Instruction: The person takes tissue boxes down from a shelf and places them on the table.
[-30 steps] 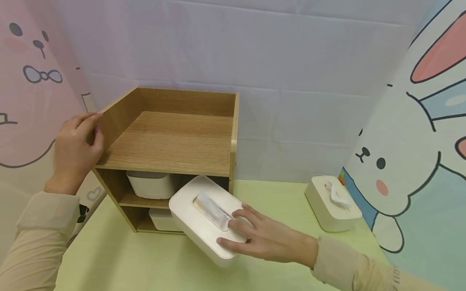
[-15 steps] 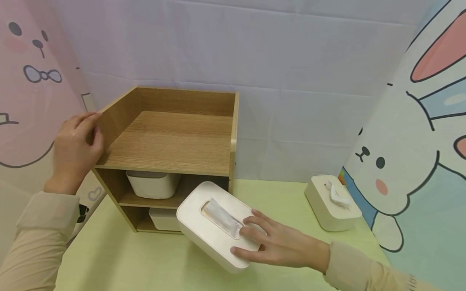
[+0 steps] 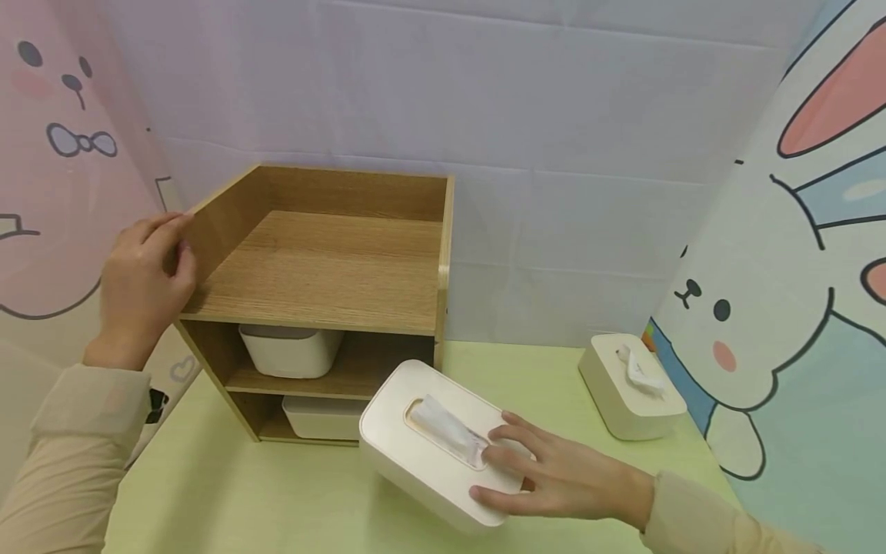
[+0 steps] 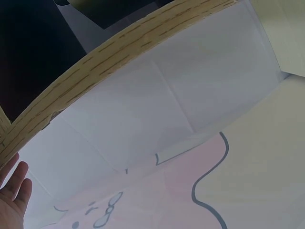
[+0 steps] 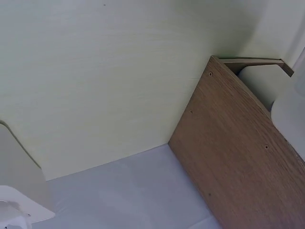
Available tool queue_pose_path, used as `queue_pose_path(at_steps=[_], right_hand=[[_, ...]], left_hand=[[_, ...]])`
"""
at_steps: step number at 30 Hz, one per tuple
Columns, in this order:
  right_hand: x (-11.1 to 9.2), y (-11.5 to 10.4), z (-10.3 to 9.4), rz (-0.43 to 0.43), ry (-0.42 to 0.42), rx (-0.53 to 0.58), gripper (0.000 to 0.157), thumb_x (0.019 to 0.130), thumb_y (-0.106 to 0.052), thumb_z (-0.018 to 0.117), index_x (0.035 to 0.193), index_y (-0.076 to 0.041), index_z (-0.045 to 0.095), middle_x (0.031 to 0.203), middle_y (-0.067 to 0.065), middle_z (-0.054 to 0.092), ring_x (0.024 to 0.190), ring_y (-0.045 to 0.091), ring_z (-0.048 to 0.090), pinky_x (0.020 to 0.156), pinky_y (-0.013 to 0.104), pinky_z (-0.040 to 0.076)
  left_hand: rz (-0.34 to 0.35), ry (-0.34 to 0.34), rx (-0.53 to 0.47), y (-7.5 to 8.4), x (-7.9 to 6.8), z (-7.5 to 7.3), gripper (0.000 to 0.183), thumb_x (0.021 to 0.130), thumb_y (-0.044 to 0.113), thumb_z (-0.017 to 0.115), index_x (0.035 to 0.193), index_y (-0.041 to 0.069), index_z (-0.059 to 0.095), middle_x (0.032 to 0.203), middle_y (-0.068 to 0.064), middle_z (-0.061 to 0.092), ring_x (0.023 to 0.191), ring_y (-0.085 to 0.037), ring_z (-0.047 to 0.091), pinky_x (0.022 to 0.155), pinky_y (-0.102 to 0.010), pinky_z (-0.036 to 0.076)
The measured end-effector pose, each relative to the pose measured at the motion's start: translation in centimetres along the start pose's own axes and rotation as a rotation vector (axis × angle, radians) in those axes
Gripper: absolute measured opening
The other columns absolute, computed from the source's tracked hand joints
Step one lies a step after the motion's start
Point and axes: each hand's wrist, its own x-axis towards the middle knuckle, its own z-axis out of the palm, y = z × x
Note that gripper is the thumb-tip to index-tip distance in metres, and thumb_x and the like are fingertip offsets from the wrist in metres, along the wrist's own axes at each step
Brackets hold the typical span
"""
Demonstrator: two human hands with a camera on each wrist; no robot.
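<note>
My right hand (image 3: 554, 469) grips one end of a white tissue box (image 3: 429, 465), its fingers spread over the lid beside the tissue in the slot. The box is held tilted over the table, in front of the shelf's right side. My left hand (image 3: 145, 277) holds the upper edge of the left side panel of a wooden shelf (image 3: 332, 269); in the left wrist view its fingers (image 4: 16, 179) show at the panel edge. In the right wrist view, part of the held box shows at the right edge, while the right hand is out of sight.
A white bin (image 3: 294, 354) stands on the middle level of the shelf, and another white container (image 3: 321, 419) on the bottom level. A second tissue box (image 3: 633, 388) sits at the table's right, near the bunny-printed sheet (image 3: 761, 338). The pale green table (image 3: 277, 500) lies below.
My right hand has drawn the tissue box away from the shelf front, rightward and toward me, exposing more of the lower container. The left hand has stayed on the side panel.
</note>
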Motion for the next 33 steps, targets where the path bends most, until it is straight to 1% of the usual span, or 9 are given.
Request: queue_pose_path(at_steps=[5, 9, 12, 15, 23, 26, 30, 31, 33], right_hand=[[-1.3, -0.4, -0.1, 0.000, 0.012, 0.013, 0.057, 0.085, 0.009, 0.028, 0.133, -0.018, 0.042, 0.109, 0.012, 0.053, 0.101, 0.030, 0.054, 0.088, 0.049, 0.049], [-2.6, -1.0, -0.1, 0.016, -0.010, 0.034, 0.058, 0.086, 0.008, 0.026, 0.134, -0.020, 0.041, 0.110, 0.012, 0.053, 0.103, 0.030, 0.053, 0.085, 0.049, 0.050], [-3.4, -1.4, -0.4, 0.045, -0.047, 0.049, 0.056, 0.090, 0.006, 0.023, 0.135, -0.022, 0.039, 0.113, 0.011, 0.052, 0.106, 0.030, 0.052, 0.084, 0.049, 0.051], [-3.9, -1.7, -0.8, 0.070, -0.064, 0.053, 0.053, 0.093, 0.004, 0.022, 0.135, -0.023, 0.040, 0.114, 0.010, 0.051, 0.107, 0.029, 0.051, 0.082, 0.047, 0.052], [-4.9, -1.8, -1.4, 0.053, -0.008, -0.002, 0.056, 0.086, 0.009, 0.026, 0.132, -0.019, 0.044, 0.108, 0.012, 0.054, 0.097, 0.029, 0.055, 0.079, 0.046, 0.052], [-5.5, -1.9, -1.3, 0.085, -0.001, -0.010, 0.056, 0.086, 0.007, 0.026, 0.132, -0.020, 0.044, 0.108, 0.011, 0.054, 0.095, 0.030, 0.055, 0.076, 0.046, 0.053], [-6.6, -1.8, -0.9, 0.153, 0.006, -0.009, 0.052, 0.089, 0.003, 0.026, 0.130, -0.022, 0.046, 0.109, 0.011, 0.055, 0.096, 0.030, 0.054, 0.073, 0.047, 0.054], [-6.8, -1.7, -0.8, 0.162, 0.011, -0.012, 0.051, 0.089, 0.003, 0.027, 0.128, -0.022, 0.048, 0.109, 0.011, 0.055, 0.095, 0.031, 0.054, 0.073, 0.048, 0.053], [-7.3, -1.6, -0.5, 0.189, 0.012, -0.011, 0.049, 0.090, 0.002, 0.027, 0.126, -0.022, 0.051, 0.108, 0.012, 0.055, 0.095, 0.031, 0.053, 0.079, 0.048, 0.052]], left_hand=[[-0.001, -0.005, 0.003, 0.1, 0.0, 0.0, 0.031, 0.085, 0.008, 0.047, 0.110, 0.000, 0.064, 0.107, -0.021, 0.062, 0.096, -0.044, 0.053, 0.082, -0.052, 0.041], [-0.001, -0.004, 0.007, 0.1, 0.0, 0.0, 0.031, 0.085, 0.008, 0.048, 0.110, 0.000, 0.064, 0.107, -0.022, 0.062, 0.097, -0.044, 0.053, 0.082, -0.053, 0.041], [-0.001, -0.003, 0.010, 0.1, 0.1, -0.1, 0.031, 0.084, 0.007, 0.047, 0.110, 0.000, 0.064, 0.107, -0.022, 0.062, 0.096, -0.044, 0.053, 0.082, -0.054, 0.041], [0.001, -0.002, 0.009, 0.1, 0.0, -0.1, 0.031, 0.084, 0.007, 0.047, 0.110, 0.000, 0.064, 0.106, -0.022, 0.062, 0.095, -0.045, 0.053, 0.081, -0.053, 0.041], [-0.002, -0.008, 0.015, 0.0, 0.0, 0.0, 0.031, 0.085, 0.008, 0.047, 0.110, 0.000, 0.064, 0.107, -0.022, 0.062, 0.096, -0.044, 0.053, 0.082, -0.054, 0.041], [0.000, -0.009, 0.014, -0.1, 0.0, 0.0, 0.031, 0.085, 0.008, 0.047, 0.110, 0.000, 0.064, 0.107, -0.022, 0.062, 0.096, -0.044, 0.053, 0.082, -0.053, 0.041], [-0.002, -0.007, 0.012, -0.1, 0.0, 0.0, 0.031, 0.085, 0.008, 0.048, 0.110, 0.000, 0.064, 0.107, -0.022, 0.062, 0.096, -0.044, 0.053, 0.081, -0.053, 0.041], [-0.002, -0.007, 0.011, -0.1, 0.0, 0.1, 0.031, 0.085, 0.008, 0.048, 0.110, 0.001, 0.064, 0.107, -0.022, 0.062, 0.096, -0.044, 0.053, 0.081, -0.053, 0.041], [0.000, -0.005, 0.008, -0.1, 0.0, 0.1, 0.031, 0.085, 0.007, 0.048, 0.110, 0.000, 0.064, 0.107, -0.022, 0.062, 0.096, -0.044, 0.053, 0.081, -0.053, 0.041]])
